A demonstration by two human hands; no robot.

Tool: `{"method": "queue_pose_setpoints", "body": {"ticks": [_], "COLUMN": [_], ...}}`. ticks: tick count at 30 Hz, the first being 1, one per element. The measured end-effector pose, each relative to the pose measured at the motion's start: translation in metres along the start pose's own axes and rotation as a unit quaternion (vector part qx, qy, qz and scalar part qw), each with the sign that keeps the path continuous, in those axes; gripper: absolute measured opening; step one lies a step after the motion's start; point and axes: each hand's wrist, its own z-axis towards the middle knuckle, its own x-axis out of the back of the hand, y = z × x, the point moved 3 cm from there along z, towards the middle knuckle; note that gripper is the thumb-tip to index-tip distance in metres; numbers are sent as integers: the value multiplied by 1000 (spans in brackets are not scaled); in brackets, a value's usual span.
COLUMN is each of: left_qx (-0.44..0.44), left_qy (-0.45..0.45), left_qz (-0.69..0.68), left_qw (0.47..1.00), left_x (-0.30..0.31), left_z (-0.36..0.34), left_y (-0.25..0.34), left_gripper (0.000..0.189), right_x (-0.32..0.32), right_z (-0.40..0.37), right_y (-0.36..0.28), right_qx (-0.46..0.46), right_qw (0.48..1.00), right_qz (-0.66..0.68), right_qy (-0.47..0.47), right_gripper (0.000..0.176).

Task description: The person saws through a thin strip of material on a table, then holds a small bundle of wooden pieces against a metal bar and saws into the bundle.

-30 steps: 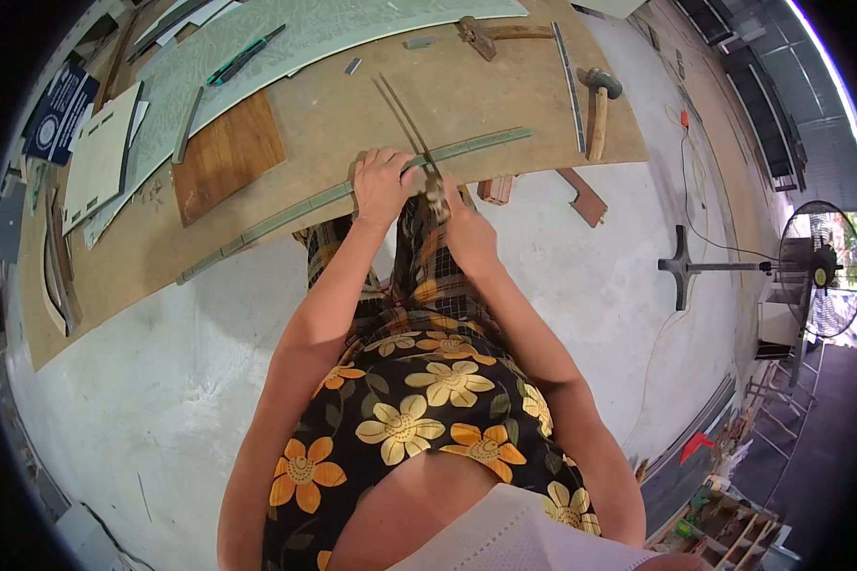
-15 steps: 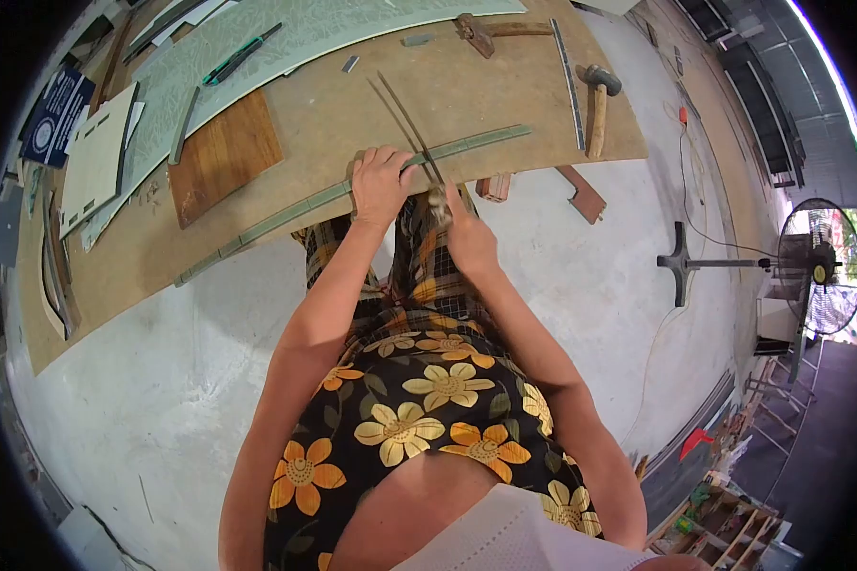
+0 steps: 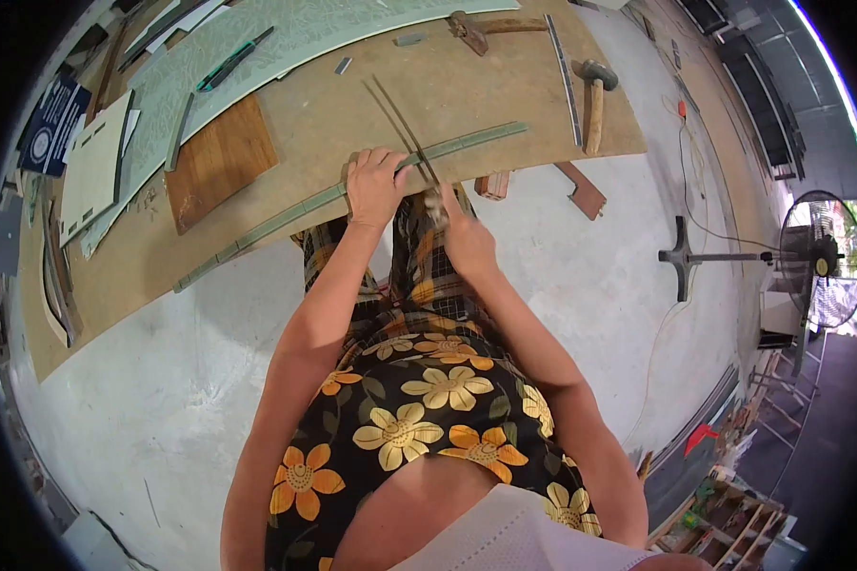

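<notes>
A long, narrow green strip (image 3: 290,213) with cross lines lies along the near edge of the brown board-topped table (image 3: 324,114). My left hand (image 3: 375,187) is closed on the strip near its middle, thumb toward the blade. My right hand (image 3: 467,238), slightly blurred, is wrapped round the handle end of a thin saw-like tool (image 3: 411,139). Its long, narrow blade crosses the strip just right of my left hand and points away over the table. The handle is mostly hidden by my fingers.
A brown wooden piece (image 3: 221,162) and a green-black cutter (image 3: 235,59) lie left, the cutter on a pale green sheet (image 3: 305,36). Toward the right are a hammer (image 3: 596,105), a hatchet-like tool (image 3: 495,29) and a metal strip (image 3: 563,81). A fan (image 3: 819,257) stands far right.
The blade and my right hand have shifted slightly left and toward me. The view has moved a little; my left hand keeps its place on the strip.
</notes>
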Motion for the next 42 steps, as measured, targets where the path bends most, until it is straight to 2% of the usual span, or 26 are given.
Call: {"method": "queue_pose_setpoints", "body": {"ticks": [3, 6, 9, 12, 15, 18, 21, 24, 28, 30, 33, 36, 42], "left_qx": [-3, -5, -6, -9, -22, -16, -19, -17, -14, -15, -16, -20, -20], "left_qy": [-4, -5, -1, 11, 13, 6, 11, 6, 7, 10, 10, 11, 20], "left_qz": [2, 2, 2, 10, 17, 27, 25, 17, 13, 21, 26, 24, 23], "left_qw": [1000, 1000, 1000, 1000, 1000, 999, 999, 1000, 1000, 1000, 999, 999, 999], "left_x": [0, 1, 0, 1, 1, 3, 1, 1, -2, -1, -1, 0, -2], "left_z": [1, 2, 1, 1, 1, 0, 2, 0, 0, 0, 0, 1, 0], "left_y": [1, 1, 0, 0, 3, 3, 3, 1, -1, -1, 1, 1, -1], "left_gripper": [19, 19, 19, 20, 20, 20, 20, 20, 20, 20, 20, 20, 21], "right_x": [-8, -3, 2, 0, 0, -6, -7, 2, -5, -5, -7, 0, 3], "right_z": [47, 42, -4, -35, -2, 43, 40, 0, -22, 3, 48, 37, -54], "right_y": [-14, -18, -2, 8, -2, -15, -15, -3, 8, 2, -14, -17, 20], "right_qx": [67, 40, 2, 18, 16, 92, 47, -19, 20, 19, 58, 17, -6], "right_qw": [994, 998, 1000, 1000, 1000, 988, 996, 999, 999, 999, 994, 999, 998], "right_qz": [32, 16, 24, 13, 11, 35, 20, 29, 36, 44, 43, 19, 63], "right_qy": [75, 51, -7, 4, 6, 121, 69, -22, 16, 20, 88, 27, -16], "right_gripper": [73, 72, 71, 71, 73, 73, 74, 71, 71, 71, 71, 70, 76]}}
